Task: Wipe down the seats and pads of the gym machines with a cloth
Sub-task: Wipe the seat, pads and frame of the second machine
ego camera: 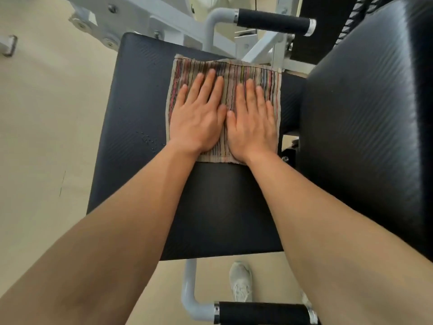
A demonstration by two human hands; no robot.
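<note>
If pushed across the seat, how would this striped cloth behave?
Probably floppy: the striped cloth lies flat, following the seat. It likely slides easily on smooth vinyl, with left hand and right hand pressing it. Uncovered edges may bunch.

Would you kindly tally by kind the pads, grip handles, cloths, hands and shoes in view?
Pads: 2, the seat and the back pad
Grip handles: 2, far and near
Cloths: 1, striped cloth
Hands: 2, left hand and right hand, flat on the cloth
Shoes: 1, shoe
Total: 8
</note>
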